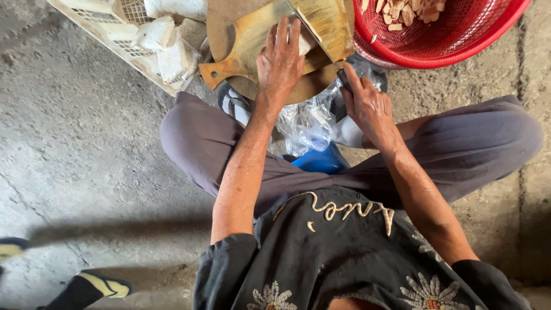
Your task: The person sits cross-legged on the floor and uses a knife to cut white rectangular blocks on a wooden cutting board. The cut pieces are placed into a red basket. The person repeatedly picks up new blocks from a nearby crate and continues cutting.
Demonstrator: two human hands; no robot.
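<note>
Left hand [279, 60] flat, right hand [369, 106] clenched.

— Where's the cutting board [252, 43]?
— On the floor [86, 149] before the knees, left hand [280, 60] flat on it, cleaver [324, 23] lying across its right part.
— And the basket [459, 40]?
— Right of the board. The crate [115, 34] sits left. A plastic bag [310, 123] lies between the knees, right hand [370, 109] over it.

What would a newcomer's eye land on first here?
Top centre, the left hand presses flat on a wooden cutting board while the right hand grips the handle of a broad cleaver. At top right, a bright red basket holds pale cut pieces; pale blocks lie on a crate at top left.
</note>
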